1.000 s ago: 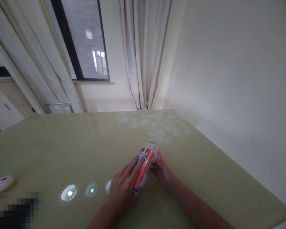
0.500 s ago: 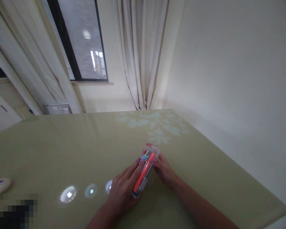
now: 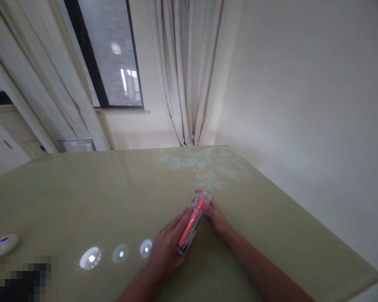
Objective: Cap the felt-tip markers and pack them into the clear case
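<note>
A clear plastic pen case [image 3: 192, 235] is held at a slant above the table, its far end pointing away and to the right. Inside it, along the upper side, lies an orange-red marker [image 3: 192, 222]; a bit of blue and yellow shows beside it. My left hand [image 3: 170, 241] is closed around the case's left side, with the fingers stretched along it. Gripping the far right end is my right hand [image 3: 216, 218], its thumb near the marker's tip end. Some fingertips are hidden behind the case.
The greenish table [image 3: 82, 197] has a pale leaf pattern [image 3: 211, 165] near its far edge. A white rounded device [image 3: 3, 244] with a blue light sits at the left. Bright lamp reflections show on the tabletop. A wall [image 3: 302, 105] runs along the right, and curtains [image 3: 189, 75] hang behind.
The pen case has turned slightly in my hands, so its marker side shows more narrowly. My left hand has shifted a little to the right, uncovering a light reflection.
</note>
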### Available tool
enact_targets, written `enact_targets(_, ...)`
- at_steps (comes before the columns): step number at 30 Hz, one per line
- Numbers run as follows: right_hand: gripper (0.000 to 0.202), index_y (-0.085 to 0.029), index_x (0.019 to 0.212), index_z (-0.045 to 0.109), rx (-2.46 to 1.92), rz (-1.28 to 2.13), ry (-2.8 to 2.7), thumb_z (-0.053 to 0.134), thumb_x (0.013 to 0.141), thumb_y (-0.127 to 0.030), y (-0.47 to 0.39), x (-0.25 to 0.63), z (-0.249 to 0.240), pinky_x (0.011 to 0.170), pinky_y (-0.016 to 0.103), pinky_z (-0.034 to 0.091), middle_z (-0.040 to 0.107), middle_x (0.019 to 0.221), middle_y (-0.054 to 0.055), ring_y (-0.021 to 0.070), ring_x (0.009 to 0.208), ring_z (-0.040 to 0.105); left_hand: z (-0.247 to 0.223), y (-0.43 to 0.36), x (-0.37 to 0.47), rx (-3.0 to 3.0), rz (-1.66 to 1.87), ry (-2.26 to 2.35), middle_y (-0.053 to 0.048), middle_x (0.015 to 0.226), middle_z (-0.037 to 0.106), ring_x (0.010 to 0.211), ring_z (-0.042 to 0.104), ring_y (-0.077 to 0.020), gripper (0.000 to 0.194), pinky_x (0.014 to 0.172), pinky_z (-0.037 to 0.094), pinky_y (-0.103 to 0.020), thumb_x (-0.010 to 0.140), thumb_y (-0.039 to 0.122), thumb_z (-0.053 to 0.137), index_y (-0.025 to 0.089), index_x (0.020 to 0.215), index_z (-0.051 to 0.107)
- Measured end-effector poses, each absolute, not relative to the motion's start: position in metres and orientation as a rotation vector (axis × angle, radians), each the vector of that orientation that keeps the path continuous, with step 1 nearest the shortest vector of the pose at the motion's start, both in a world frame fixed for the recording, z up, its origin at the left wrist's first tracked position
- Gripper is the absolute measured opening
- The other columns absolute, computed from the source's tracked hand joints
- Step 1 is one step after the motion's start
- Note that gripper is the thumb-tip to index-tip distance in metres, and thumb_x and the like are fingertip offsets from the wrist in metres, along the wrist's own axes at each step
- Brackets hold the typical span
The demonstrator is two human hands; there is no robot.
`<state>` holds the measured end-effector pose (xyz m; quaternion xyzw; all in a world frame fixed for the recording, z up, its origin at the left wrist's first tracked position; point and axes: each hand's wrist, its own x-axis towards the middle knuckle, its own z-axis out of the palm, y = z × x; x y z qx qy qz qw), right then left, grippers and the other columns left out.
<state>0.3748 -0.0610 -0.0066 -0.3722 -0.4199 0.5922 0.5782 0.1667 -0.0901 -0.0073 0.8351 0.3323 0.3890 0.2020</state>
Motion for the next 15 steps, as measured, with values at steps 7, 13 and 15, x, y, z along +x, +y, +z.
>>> enact_targets(7,0.059,-0.025,0.109,0.067,-0.909,1.433,-0.983,0.096,0.064,-0.051,-0.05,0.376,-0.004,0.071,0.03,0.054,0.074,0.092,0.0,0.0208,0.081,0.07,0.003,-0.083,0.173,1.685,1.104,0.918,-0.01,0.134,0.072,0.116,0.071,-0.0269,0.049,0.101,0.057,-0.038,0.095,0.042,0.068,0.022,0.14,0.06)
enact_targets(13,0.065,-0.026,0.116,0.058,-1.067,1.219,-0.799,0.094,0.067,-0.05,-0.036,0.392,-0.004,0.061,0.031,0.059,0.079,0.089,0.001,0.0206,0.071,0.075,-0.004,-0.077,0.174,1.679,1.04,1.031,-0.013,0.127,0.072,0.105,0.071,-0.0243,0.065,0.092,0.058,-0.039,0.09,0.049,0.07,0.018,0.145,0.054)
enact_targets(15,0.063,-0.025,0.114,0.059,-1.186,1.041,-0.792,0.089,0.069,-0.058,-0.027,0.412,-0.005,0.06,0.035,0.061,0.079,0.085,0.003,0.0226,0.066,0.075,-0.008,-0.076,0.173,1.729,1.019,1.073,-0.012,0.12,0.074,0.093,0.071,-0.0214,0.059,0.083,0.058,-0.036,0.093,0.049,0.063,0.018,0.143,0.056)
